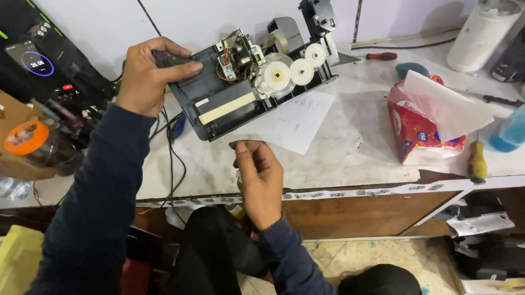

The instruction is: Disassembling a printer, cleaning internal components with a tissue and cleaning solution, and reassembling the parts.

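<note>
The dark-sleeved right hand (pixel 259 179), nearest the camera, is being held just below the bench edge with thumb and fingertips pinched together; whether anything small is being pinched cannot be told. Above it, the opened black plastic printer mechanism with white gears (pixel 253 76) is being held tilted over the white marble worktop (pixel 353 143), clamped at its left end by the left hand (pixel 148 72) alone. A one-sided grip is judged risky: the mechanism could be tipped or dropped onto the white paper sheet (pixel 297 122), and the exposed gears or thin wires could be strained.
</note>
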